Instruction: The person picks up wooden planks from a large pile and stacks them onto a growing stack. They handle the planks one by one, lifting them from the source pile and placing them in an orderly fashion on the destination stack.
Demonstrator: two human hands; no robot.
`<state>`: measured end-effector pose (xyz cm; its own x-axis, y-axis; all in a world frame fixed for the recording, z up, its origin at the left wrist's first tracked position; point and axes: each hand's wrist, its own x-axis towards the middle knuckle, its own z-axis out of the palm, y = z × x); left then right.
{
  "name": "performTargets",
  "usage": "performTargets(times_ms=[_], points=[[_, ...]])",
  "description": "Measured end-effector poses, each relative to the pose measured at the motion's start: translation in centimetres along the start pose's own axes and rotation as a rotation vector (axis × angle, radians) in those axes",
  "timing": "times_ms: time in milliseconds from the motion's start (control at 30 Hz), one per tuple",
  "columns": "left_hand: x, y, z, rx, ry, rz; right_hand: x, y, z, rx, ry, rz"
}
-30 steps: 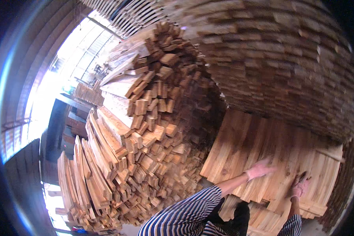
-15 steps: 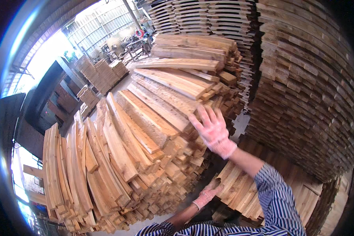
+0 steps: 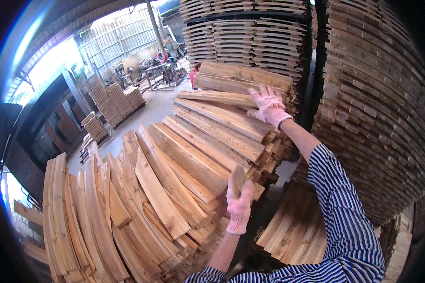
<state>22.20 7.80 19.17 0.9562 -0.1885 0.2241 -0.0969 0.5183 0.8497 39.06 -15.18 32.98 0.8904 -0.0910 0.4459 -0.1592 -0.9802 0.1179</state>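
Your right hand [image 3: 270, 107] lies over the right end of a plank [image 3: 215, 97] atop the heap [image 3: 160, 193]; can't tell if its fingers grip. Your left hand [image 3: 239, 207], fingers parted, at heap's right edge.

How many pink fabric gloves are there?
2. One pink fabric glove is on the left hand, at the brown wooden board pile; the other is on the right hand, farther along it.

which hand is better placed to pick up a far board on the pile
Probably the right hand: it is at the end of a far board, while the left hand is lower, by nearer boards.
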Motion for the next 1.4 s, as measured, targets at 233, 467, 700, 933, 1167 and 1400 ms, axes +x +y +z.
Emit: performTargets(times_ms=[233, 467, 700, 933, 1167, 1400], points=[[8.4, -3.5, -1.8, 0.974, 0.005, 0.062, 2.5, -0.5, -3.8, 0.071, -0.426, -0.032], [12.2, -3.6, 0.0, 0.555, 0.11, -0.103, -3.5, -5.5, -1.7, 0.223, -0.426, -0.07], [13.2, 2.0, 2.5, -0.388, 0.184, -0.571, -6.1, -6.2, -4.5, 0.438, -0.599, 0.002], [3.7, 1.9, 2.6, -0.248, -0.043, -0.579, -16.6, -3.8, -3.6, 0.575, -0.637, 0.043], [-4.4, 1.8, 0.3, -0.231, -0.306, -0.583, -34.5, -1.3, -5.7, 0.866, -0.822, 0.178], [-3.4, -5.0, 0.2, -0.318, -0.098, -0.598, -42.0, -0.1, -5.9, 0.697, -0.779, 0.26]])
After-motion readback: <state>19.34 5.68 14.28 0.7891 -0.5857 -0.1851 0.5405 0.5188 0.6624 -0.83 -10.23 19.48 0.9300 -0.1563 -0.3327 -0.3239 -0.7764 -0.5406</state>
